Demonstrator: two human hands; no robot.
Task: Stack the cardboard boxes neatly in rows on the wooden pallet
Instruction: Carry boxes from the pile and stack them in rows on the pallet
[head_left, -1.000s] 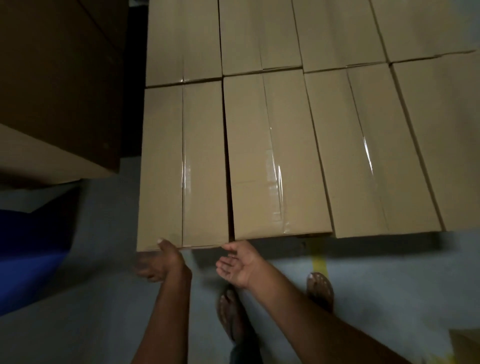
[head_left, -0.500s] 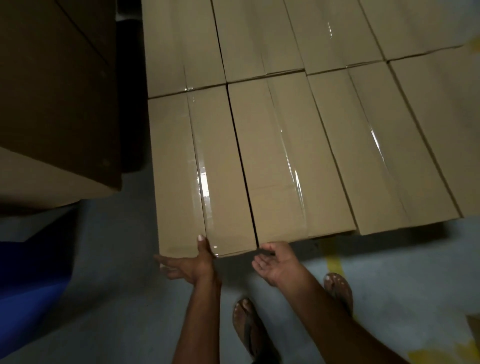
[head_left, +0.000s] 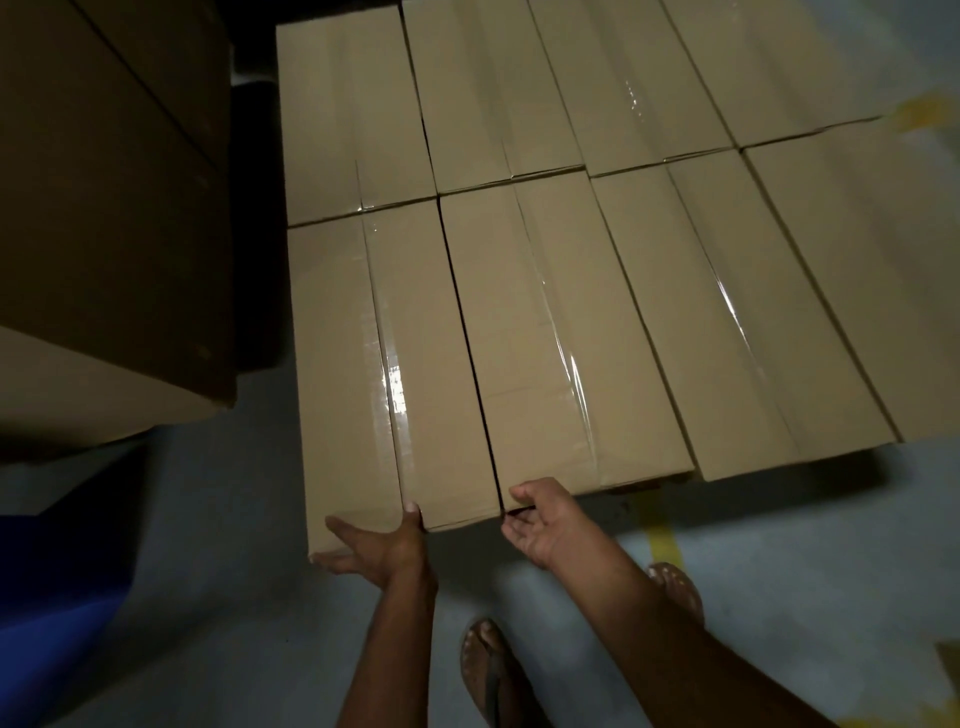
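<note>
A sandalled foot (head_left: 485, 670) stands just short of the front-left box (head_left: 384, 374). The left hand (head_left: 376, 545) presses flat, fingers spread, against that box's near end, thumb at its top edge. The right hand (head_left: 540, 519) meets the neighbouring box (head_left: 561, 353) to its right, thumb over the top edge and fingers curled; I cannot tell whether they grip. Beyond it lies a second row of boxes (head_left: 498, 104), touching.

Tan cardboard boxes (head_left: 571, 312) with glossy clear tape (head_left: 395, 395), grey floor (head_left: 234, 623), yellow floor line (head_left: 662, 540), blue object (head_left: 52, 597)
</note>
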